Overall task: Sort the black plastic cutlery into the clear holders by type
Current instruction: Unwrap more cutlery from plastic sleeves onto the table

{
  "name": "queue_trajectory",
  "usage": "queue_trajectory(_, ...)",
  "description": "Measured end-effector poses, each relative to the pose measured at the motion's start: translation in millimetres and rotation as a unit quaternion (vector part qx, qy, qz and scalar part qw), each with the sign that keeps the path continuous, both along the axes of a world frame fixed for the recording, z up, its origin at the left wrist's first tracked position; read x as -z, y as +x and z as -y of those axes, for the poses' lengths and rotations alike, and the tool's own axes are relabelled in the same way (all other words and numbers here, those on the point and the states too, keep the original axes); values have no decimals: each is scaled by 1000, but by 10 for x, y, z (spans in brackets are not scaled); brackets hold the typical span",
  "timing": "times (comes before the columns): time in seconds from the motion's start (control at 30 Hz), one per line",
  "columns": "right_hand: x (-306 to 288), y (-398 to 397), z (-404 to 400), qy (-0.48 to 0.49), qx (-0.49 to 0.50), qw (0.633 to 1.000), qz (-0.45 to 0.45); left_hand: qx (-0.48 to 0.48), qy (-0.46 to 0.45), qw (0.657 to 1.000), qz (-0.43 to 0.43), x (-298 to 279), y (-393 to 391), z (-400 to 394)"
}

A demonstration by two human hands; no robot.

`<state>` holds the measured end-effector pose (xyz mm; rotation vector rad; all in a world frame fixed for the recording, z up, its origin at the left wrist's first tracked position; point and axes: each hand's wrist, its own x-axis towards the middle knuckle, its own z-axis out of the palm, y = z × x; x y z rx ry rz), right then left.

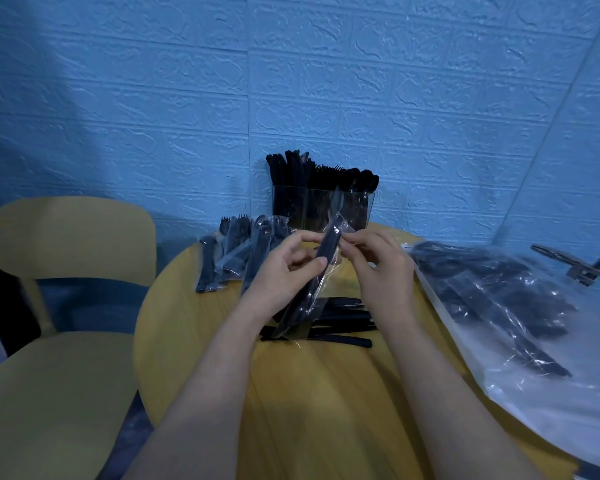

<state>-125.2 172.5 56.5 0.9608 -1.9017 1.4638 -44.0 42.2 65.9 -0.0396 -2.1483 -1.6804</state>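
In the centre of the frame both hands meet over a round yellow desk (326, 393), holding one clear-wrapped piece of black cutlery (321, 261) between them. The left hand (281, 268) grips the wrapped piece along its middle, fingers curled behind and thumb pressed across the front. The right hand (378, 261) pinches the clear wrapper near its top end with thumb and forefinger, the other fingers curled below. The piece slants from upper right to lower left, its lower end hanging over a few loose black cutlery pieces (340, 323) lying flat on the desk just below the hands.

Above the hands, against the blue wall (291, 81), stand the clear holders (326, 206), packed with upright black cutlery. Left of the hands lies a pile of wrapped forks (229, 251). At the right of the frame a large clear bag of cutlery (499, 299) spreads over the desk's edge. A yellow chair (49, 358) fills the lower left.
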Motion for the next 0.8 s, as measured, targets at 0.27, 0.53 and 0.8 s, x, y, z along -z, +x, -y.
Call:
queue_trajectory(0.27,-49,88,2,9,-8,999,45,-11,-4,999,-52,35,-24,-10)
queue_trajectory(0.53,-134,144,-19,-75,-122,978,151,-21,-34,995,-88,15,-40,-25)
queue_trajectory(0.8,-13,0,-52,-35,-31,998,35,-12,53,998,-30,45,-62,66)
